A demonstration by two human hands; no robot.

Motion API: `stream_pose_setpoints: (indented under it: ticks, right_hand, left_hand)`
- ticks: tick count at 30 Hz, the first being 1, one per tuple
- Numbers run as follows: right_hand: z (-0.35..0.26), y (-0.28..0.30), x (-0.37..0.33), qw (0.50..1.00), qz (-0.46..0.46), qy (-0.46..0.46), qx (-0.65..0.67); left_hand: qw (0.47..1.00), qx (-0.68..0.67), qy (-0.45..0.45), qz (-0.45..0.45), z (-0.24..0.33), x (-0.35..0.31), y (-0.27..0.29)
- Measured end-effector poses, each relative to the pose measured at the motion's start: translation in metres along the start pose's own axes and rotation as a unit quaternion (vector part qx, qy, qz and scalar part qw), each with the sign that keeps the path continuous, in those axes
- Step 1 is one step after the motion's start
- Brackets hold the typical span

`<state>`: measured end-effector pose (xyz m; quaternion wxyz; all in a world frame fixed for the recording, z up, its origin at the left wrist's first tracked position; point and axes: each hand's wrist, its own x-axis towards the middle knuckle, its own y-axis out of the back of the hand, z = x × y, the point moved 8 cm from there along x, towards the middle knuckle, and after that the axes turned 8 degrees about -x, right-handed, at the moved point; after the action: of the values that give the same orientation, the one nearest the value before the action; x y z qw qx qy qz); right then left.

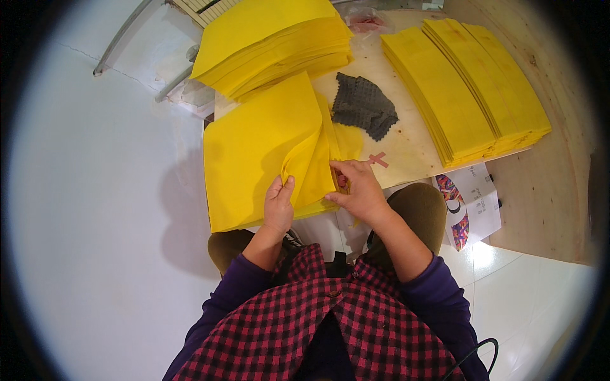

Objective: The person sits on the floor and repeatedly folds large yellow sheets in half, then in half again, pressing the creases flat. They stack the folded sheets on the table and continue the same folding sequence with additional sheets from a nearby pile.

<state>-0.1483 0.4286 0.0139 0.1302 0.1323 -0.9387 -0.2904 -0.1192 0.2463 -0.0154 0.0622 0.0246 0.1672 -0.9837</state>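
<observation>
A pile of large yellow sheets (244, 140), fabric-like, lies at the near left of the table. My left hand (278, 203) pinches a raised fold of the top sheet between thumb and fingers. At the pile's right edge, my right hand (359, 190) curls its thumb and forefinger on the turned-up yellow material. A small reddish bit shows inside that hand's curl, too hidden to name. Just beyond the right hand lies a dark grey cloth (362, 105) with zigzag edges.
Behind the pile rises a thick yellow stack (273, 44). Narrower yellow stacks (470, 95) stand at the right. Crossed red strips (379, 159) lie on the wooden table (406, 149). A clear bag with red contents (368, 24) lies at the back. A printed white sheet (480, 203) hangs below the table's right side.
</observation>
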Motion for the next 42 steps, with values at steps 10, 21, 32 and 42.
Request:
stream_pose_setpoints:
  ticks: [10,21,32,42]
  right_hand:
    - [-0.013,0.006,-0.002,0.998,0.017,0.027,-0.057]
    - [-0.022,0.002,-0.003,0.996,0.017,0.061,-0.069]
    - [-0.022,0.000,-0.003,0.997,0.010,0.054,-0.062]
    - [-0.014,0.002,-0.006,0.997,0.043,0.057,-0.016]
  left_hand:
    - [1.000,0.013,-0.013,-0.003,0.000,0.001,0.002]
    - [1.000,-0.023,0.004,0.010,-0.003,0.000,0.004]
    - [1.000,-0.022,0.000,-0.006,-0.007,0.003,0.008]
    - [1.000,-0.027,0.008,0.007,-0.002,0.000,0.001]
